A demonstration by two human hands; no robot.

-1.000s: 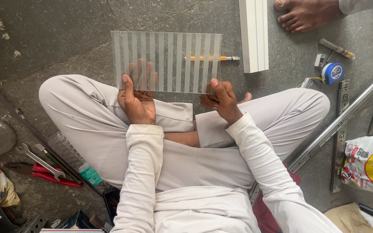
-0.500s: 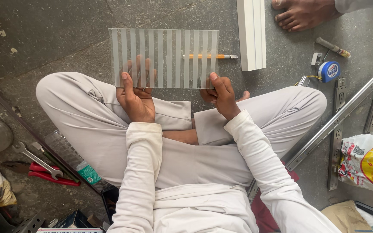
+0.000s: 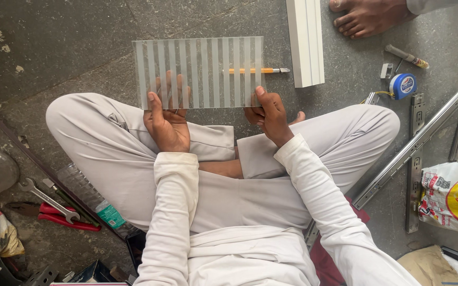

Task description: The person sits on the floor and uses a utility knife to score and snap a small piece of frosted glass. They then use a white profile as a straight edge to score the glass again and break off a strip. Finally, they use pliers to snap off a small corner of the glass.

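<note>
striped glass pane | long axis left-right, level | left hand, right hand fingers clamped on lower edge

blue tape measure, spanner, red pliers, plastic bottle

One glass pane, two hands — left, right

There is one view only, worn on the seated person's head and facing straight down, close over the crossed legs. The lap fills six o'clock and the centre; the grey floor spreads toward twelve. With no second camera, no part of the scene is shared.
</note>
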